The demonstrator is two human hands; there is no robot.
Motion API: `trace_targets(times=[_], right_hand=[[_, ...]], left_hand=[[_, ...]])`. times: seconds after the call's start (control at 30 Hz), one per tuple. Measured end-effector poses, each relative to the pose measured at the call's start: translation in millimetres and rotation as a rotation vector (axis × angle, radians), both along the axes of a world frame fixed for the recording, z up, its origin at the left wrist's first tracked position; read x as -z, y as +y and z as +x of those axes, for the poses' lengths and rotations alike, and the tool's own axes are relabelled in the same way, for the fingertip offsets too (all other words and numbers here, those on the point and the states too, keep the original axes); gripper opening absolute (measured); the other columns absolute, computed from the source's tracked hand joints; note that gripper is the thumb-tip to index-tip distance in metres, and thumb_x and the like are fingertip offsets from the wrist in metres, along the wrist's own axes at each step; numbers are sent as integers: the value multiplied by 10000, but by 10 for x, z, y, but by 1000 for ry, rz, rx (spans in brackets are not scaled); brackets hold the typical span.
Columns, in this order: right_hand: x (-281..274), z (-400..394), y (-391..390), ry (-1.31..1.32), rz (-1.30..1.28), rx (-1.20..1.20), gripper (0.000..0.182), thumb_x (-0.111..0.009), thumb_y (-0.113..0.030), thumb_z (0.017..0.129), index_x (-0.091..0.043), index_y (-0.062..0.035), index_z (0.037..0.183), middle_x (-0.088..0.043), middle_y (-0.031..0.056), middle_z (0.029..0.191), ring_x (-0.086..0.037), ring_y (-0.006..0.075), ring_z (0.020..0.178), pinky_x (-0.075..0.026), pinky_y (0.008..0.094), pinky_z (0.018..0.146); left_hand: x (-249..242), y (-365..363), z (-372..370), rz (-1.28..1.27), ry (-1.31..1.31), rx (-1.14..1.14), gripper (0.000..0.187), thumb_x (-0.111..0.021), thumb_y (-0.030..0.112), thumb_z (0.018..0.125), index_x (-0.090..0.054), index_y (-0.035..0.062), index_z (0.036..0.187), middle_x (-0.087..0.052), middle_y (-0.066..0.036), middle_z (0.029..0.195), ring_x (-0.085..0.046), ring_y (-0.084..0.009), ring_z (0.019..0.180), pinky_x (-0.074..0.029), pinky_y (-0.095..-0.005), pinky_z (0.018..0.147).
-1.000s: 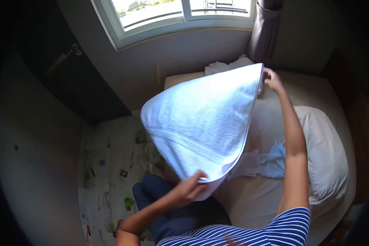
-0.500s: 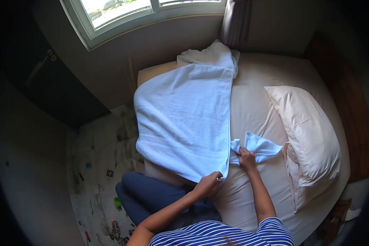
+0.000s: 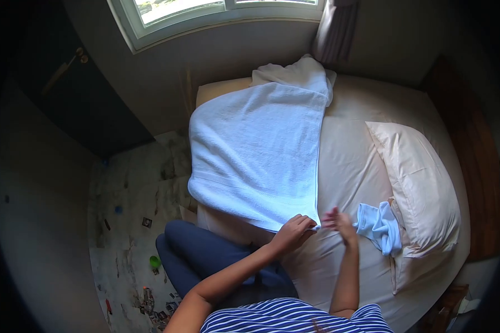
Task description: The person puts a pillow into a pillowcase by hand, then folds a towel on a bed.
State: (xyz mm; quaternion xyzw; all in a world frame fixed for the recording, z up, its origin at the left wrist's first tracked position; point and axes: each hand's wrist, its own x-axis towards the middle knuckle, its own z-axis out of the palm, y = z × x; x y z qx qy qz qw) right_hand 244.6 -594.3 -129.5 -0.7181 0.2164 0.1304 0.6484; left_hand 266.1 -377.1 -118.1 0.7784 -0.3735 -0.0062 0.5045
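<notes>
A large white towel [image 3: 255, 150] lies spread over the foot half of the bed. Its near right corner is pinched in my left hand [image 3: 294, 233], whose fingers are closed. Just to the right, my right hand [image 3: 341, 223] hovers over the sheet with fingers apart, slightly smeared by motion and holding nothing. Beyond it, a small light-blue-looking cloth [image 3: 380, 227] sits crumpled against the pillow [image 3: 419, 188], apart from the hand.
The bed [image 3: 347, 144] has a wooden headboard [image 3: 472, 166] on the right. More white fabric [image 3: 294, 73] is bunched near the window. Small objects, including a green cup-like thing [image 3: 155, 261], lie scattered on the floor [image 3: 125, 244] at left. A dark door [image 3: 78, 94] stands beyond.
My right hand has let go of the small cloth, which now lies farther right by the pillow. That hand has come down toward the towel's corner. My left hand keeps its hold.
</notes>
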Motion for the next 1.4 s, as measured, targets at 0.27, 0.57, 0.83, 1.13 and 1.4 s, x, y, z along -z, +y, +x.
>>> trace_targets(times=[0.27, 0.57, 0.83, 1.13, 1.4], right_hand=[[-294, 573, 976, -339, 473, -24, 197, -620, -130, 881, -609, 52, 955, -654, 72, 854, -594, 94, 712, -485, 239, 649], [-927, 568, 1075, -520, 628, 67, 302, -604, -167, 896, -541, 51, 1096, -635, 116, 998, -611, 158, 883, -476, 283, 800], [-1034, 613, 951, -580, 547, 99, 326, -609, -187, 894, -544, 34, 1124, -631, 111, 1032, -600, 166, 916, -457, 289, 846], [-972, 815, 496, -602, 720, 326, 249, -559, -175, 919, -563, 29, 1062, -643, 120, 978, -627, 190, 856, -510, 320, 776], [-965, 608, 288, -570, 590, 389, 258, -538, -193, 927, -572, 25, 1062, -648, 113, 953, -634, 199, 823, -505, 313, 754]], left_hand=[[279, 594, 169, 72, -537, -399, 431, -710, 77, 692, -494, 97, 1064, -561, -76, 1029, -555, -263, 920, -429, -382, 826], [174, 1057, 828, 49, -630, -889, 305, -603, 41, 736, -532, 85, 1029, -559, -81, 1002, -549, -257, 908, -390, -412, 853], [396, 2291, 1280, 176, -512, -1051, 343, -472, 406, 891, -600, 88, 874, -621, -85, 834, -599, -289, 824, -399, -427, 889], [-516, 2702, 1332, 191, -693, -1141, 470, -418, 479, 911, -608, 63, 803, -614, -78, 809, -607, -270, 822, -381, -519, 947], [818, 2657, 1209, 289, -161, -742, 190, -554, 224, 813, -529, 72, 923, -604, -172, 776, -608, -390, 711, -490, -477, 631]])
